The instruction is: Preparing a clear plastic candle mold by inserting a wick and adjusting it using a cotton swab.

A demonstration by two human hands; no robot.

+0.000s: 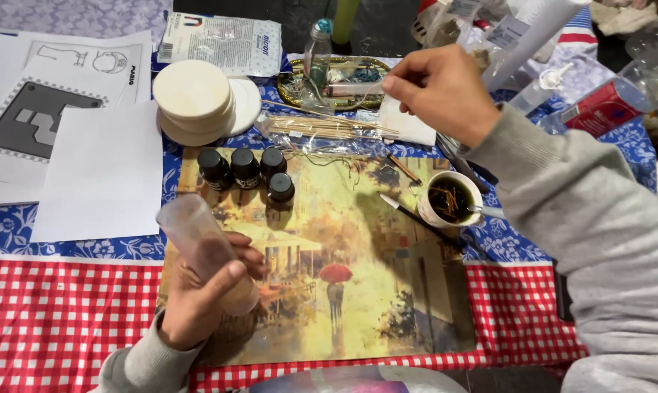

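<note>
I had my left hand [198,302] wrapped around a frosted, translucent plastic bottle [206,251], lower left of frame, tilted over the glossy printed street-scene mat [387,291]. My right hand [438,91], upper centre, pinched something small I couldn't identify. Four black-capped paint jars [247,173] stood shut; the round wooden discs [194,98] looked bare, so painting seemed unstarted.

Both arms wore long sleeves of soft, light grey sweatshirt fabric. The right sleeve [591,218] was loose and creased, ending at the wrist behind the bare right hand [441,91]. The left sleeve's [143,364] cuff bunched below the bare left hand [198,302].
</note>
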